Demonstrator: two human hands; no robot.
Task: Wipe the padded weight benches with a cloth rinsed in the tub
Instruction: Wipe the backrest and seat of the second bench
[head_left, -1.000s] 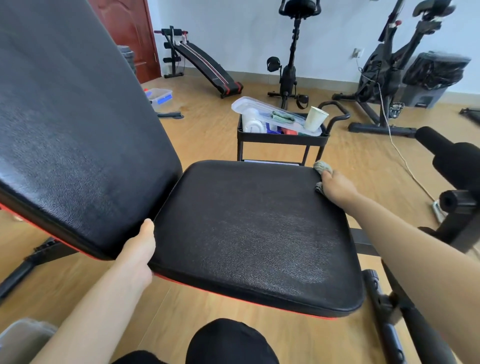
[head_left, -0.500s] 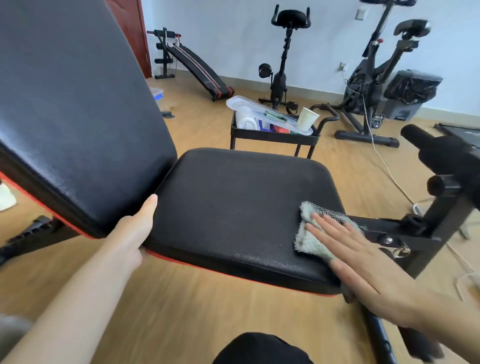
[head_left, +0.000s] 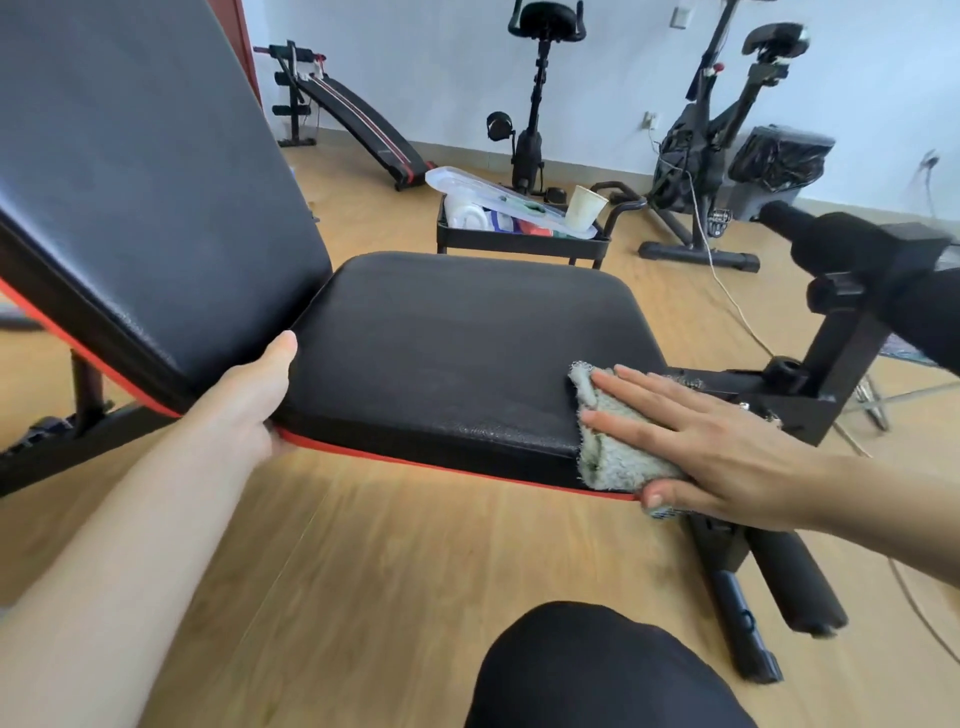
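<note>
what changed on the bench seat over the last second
The right hand drew the cloth from the far right corner of the seat pad to its near right corner. It now presses the cloth flat, draped over the near edge, with straight fingers. The left hand kept its grip on the pad's near left corner.

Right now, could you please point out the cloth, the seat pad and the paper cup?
cloth (head_left: 615, 460): head view, on its fluffy near edge.
seat pad (head_left: 457, 353): head view, on the middle of its black top.
paper cup (head_left: 584, 208): head view, on its side wall.
</note>
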